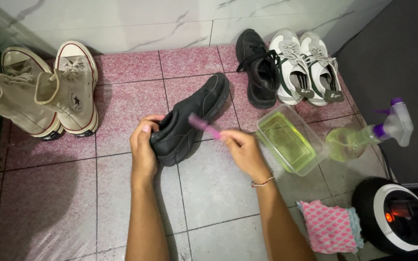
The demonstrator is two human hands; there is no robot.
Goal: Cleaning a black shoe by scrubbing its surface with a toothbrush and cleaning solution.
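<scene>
Gripping black shoe [189, 123], left hand [143, 145]; right hand [243, 150] holds brush [205, 127].

Both forearms are bare, no sleeves showing. The right hand [242, 147] wears a thin beaded bracelet [263, 182] at the wrist, centre frame; the left hand [143, 145] wears nothing.
</scene>
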